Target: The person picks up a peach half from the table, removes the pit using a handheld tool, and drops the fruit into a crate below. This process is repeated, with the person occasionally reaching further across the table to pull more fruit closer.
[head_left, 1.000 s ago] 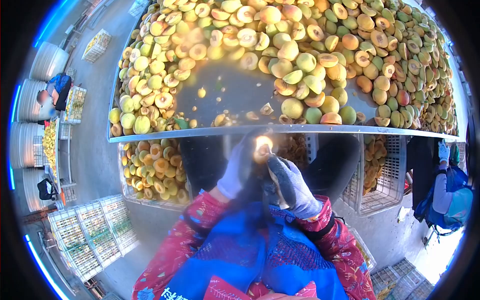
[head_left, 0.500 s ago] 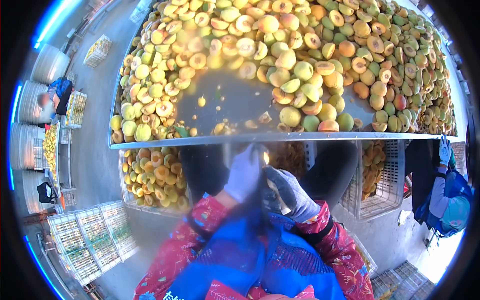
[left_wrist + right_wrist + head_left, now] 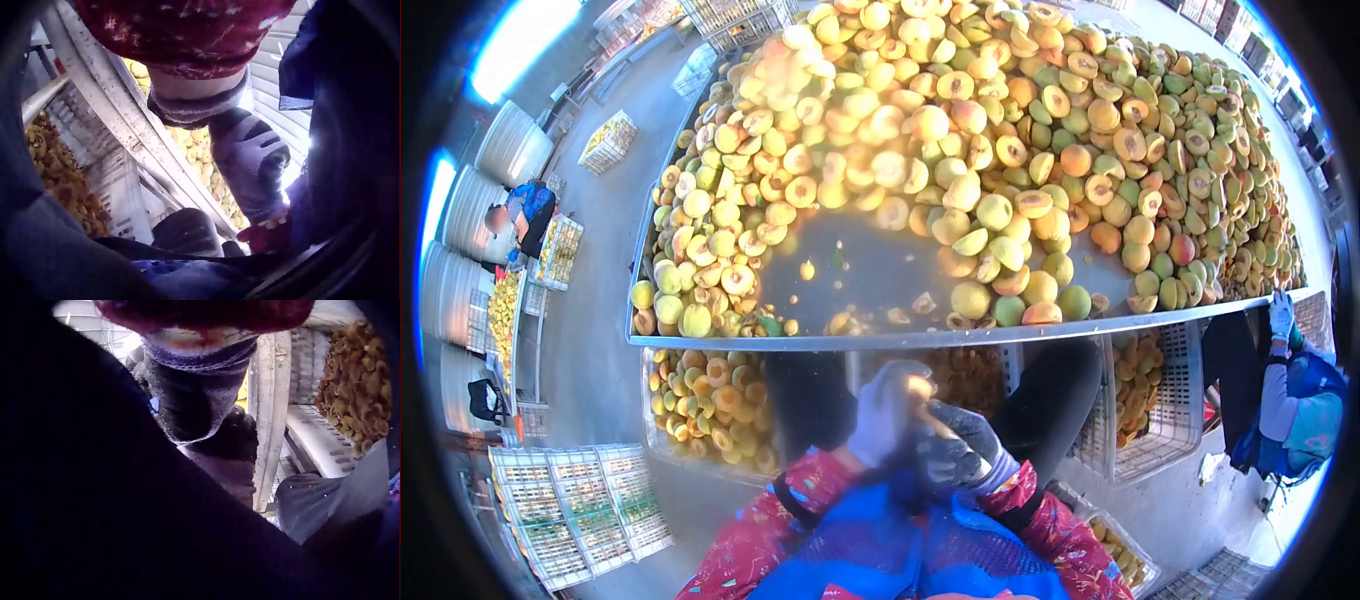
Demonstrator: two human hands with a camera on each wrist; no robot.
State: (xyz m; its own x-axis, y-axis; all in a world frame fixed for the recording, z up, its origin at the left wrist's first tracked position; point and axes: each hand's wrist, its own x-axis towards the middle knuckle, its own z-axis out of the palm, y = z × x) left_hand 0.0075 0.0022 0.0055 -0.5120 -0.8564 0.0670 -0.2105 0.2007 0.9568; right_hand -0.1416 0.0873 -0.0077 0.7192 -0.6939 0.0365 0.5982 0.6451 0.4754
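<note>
In the head view, the gloved left hand [image 3: 878, 417] grips a small orange-yellow fruit piece [image 3: 919, 387], blurred by glare, at its fingertips. Close against it on the right, the gloved right hand [image 3: 968, 446] has its fingers curled round a pale, thin tool [image 3: 941, 424], whose exact shape is unclear. Both hands are in front of the blue apron, below the table edge. The left glove's cuff [image 3: 199, 107] shows in the left wrist view, where the gloves overlap. In the right wrist view, the right glove [image 3: 195, 403] is partly hidden by dark cloth.
Halved fruit [image 3: 1040, 110] lies heaped on a metal-edged table [image 3: 960, 335]. Below it stand crates of fruit, including a left crate [image 3: 720, 405] and a right crate [image 3: 1165, 400]. Another person [image 3: 1295, 400] sits at the far right; white crates [image 3: 580, 510] stand lower left.
The head view has shifted, so the table edge appears lower. Both hands also appear lower and closer together, and the right hand's fingers have turned inward toward the left hand.
</note>
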